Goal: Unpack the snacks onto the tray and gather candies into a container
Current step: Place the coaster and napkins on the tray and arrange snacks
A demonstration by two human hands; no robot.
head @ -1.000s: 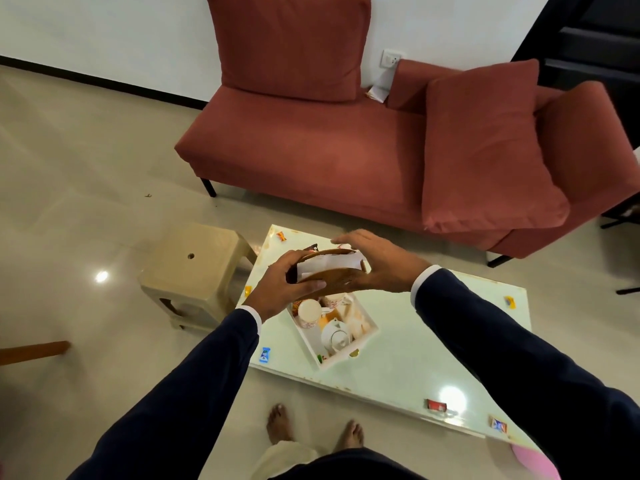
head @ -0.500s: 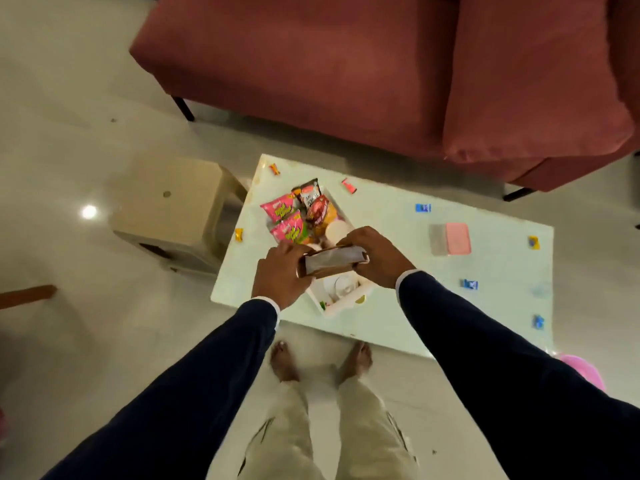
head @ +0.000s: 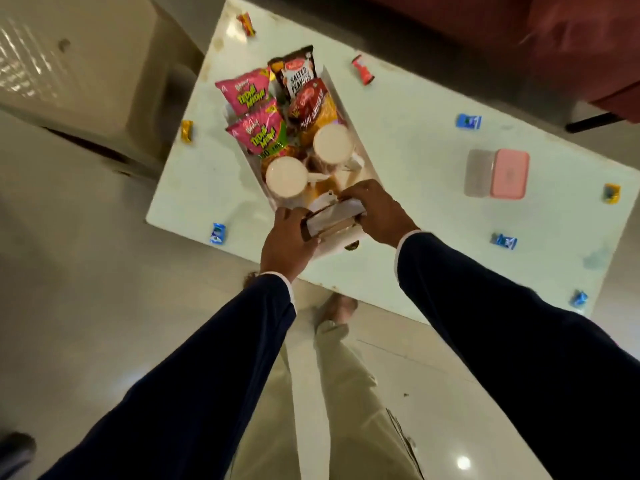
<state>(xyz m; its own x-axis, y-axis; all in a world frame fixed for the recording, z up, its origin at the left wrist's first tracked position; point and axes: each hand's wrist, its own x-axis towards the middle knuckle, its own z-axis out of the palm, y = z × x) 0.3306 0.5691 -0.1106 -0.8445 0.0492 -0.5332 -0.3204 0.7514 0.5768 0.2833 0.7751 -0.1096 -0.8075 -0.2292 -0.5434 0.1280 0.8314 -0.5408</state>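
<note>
A: What's different from a second ago?

B: The packet (head: 333,219) is lower now, just over the near end of the tray (head: 364,157). Both the left hand (head: 288,241) and right hand (head: 378,213) grip it.

A: And the candies?

B: Scattered on the table (head: 408,140), none in the pink-lidded container (head: 497,173), so gathering hasn't begun.

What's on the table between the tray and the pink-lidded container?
Nothing: in the head view the table top is bare from the tray across to the pink-lidded container. The nearest candy, a blue one, lies farther back.
</note>
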